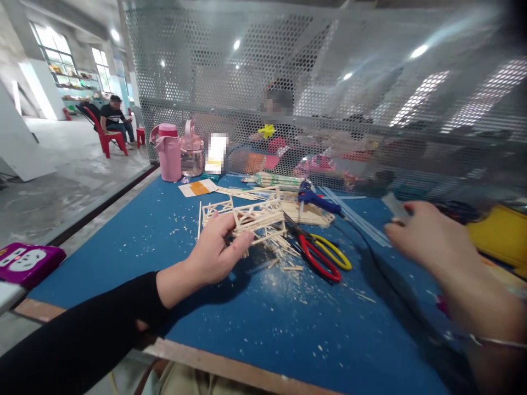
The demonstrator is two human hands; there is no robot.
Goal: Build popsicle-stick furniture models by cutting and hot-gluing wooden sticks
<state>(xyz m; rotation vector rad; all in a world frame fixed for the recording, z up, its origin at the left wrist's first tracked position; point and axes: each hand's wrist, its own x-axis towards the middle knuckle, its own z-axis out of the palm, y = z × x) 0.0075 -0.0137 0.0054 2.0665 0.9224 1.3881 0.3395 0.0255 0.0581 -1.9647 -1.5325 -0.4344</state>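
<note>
A small lattice frame of thin wooden sticks (263, 215) is held at its near left side by my left hand (218, 247), thumb and fingers closed on it. Over the right part of the table my right hand (428, 230) pinches a small flat grey piece (396, 208), blurred by motion. Red-and-yellow-handled scissors (325, 255) lie open just right of the frame. Behind them a blue glue gun (319, 200) rests by a stack of wooden pieces (315, 215). Cut stick bits (284, 247) lie scattered below the frame.
Pink flask (168, 153) and clear bottle (192, 156) stand at the back left. Clear glue sticks (358, 219) lie behind the gun's black cable (376, 258). A perforated metal screen (230, 71) borders the blue table (144, 247). Purple power strip (31, 263) sits left; yellow item (500, 233) right.
</note>
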